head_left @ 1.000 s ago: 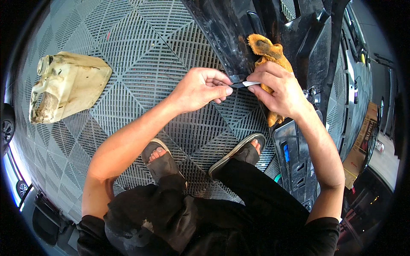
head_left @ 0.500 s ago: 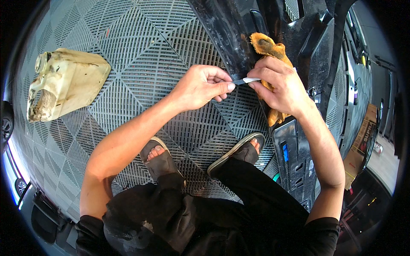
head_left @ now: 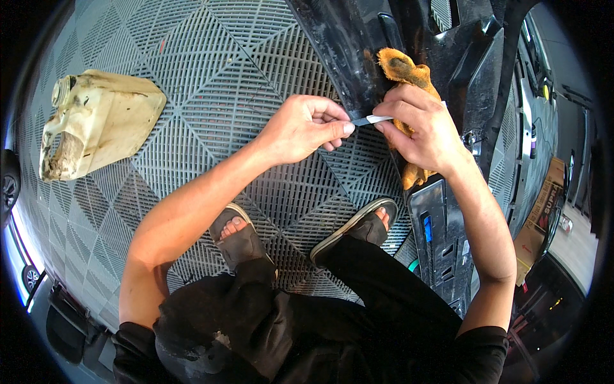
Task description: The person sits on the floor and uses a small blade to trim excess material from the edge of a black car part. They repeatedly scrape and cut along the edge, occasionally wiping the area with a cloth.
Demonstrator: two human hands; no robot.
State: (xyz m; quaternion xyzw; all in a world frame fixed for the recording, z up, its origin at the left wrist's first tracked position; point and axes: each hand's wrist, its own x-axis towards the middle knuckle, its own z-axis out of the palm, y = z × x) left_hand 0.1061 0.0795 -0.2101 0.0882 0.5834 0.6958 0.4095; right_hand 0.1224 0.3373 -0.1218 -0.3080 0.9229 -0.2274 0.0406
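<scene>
My left hand (head_left: 306, 132) is closed, with thumb and forefinger pinching the dark end of a narrow strip (head_left: 364, 121). The other end shows white and runs into the closed fingertips of my right hand (head_left: 425, 131), so the strip spans the short gap between both hands. A stained orange cloth (head_left: 398, 65) lies bunched beneath my right hand, poking out above and below it; whether those fingers also grip it I cannot tell. Under the cloth is a large black moulded panel (head_left: 352, 54), scuffed and dusty.
On the left, a dirty yellowish plastic jug (head_left: 118, 118) with a cut-open side lies on the grey grid-tile floor (head_left: 224, 70). My sandalled feet (head_left: 240, 240) stand below my hands. A cardboard box (head_left: 540, 221) is at the far right, and a car wheel (head_left: 9, 185) shows at the left rim.
Both hands keep their pinch on the strip. They and the strip have shifted very slightly to the right; little else differs.
</scene>
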